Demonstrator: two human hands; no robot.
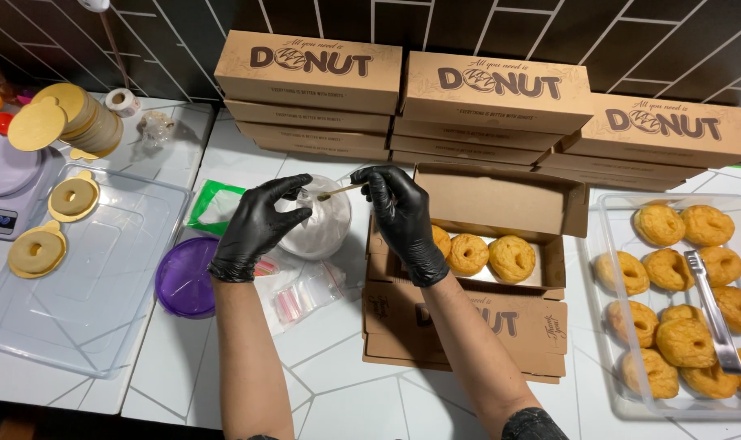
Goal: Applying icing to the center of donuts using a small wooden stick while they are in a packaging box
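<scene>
Spanning the frame: a white tiled surface (248,367) set against a dark tiled wall.
Boxes at the back: three stacks of closed brown cardboard boxes (493,98) line the wall side by side.
Left tray: a clear plastic tray (101,301) carries two gold card discs (73,197), each with a pale ring on it; a pile of more gold discs (77,118) lies beyond it.
Right tray: a clear bin (607,244) holds a dozen or so golden doughnuts (684,342), with metal tongs (713,310) resting across them.
Open box: an open brown box (501,200) sits just right of the hands with three plain doughnuts (489,257) in a row; flattened boxes (468,326) lie beneath it.
Tub: a clear round tub of white powder (326,228) stands between the hands, near the surface's middle, its purple lid (183,277) lying to the left.
Left hand: the black-gloved left hand (260,224) has its fingers curled against the tub's near left rim, gripping it.
Right hand: the black-gloved right hand (399,216) hovers above the tub's right edge, fingers pinched on a thin wooden stick (338,192).
Stick: it lies nearly level over the tub's mouth, its tip pointing left.
Small items: little clear bags (309,293) lie just in front of the tub.
</scene>
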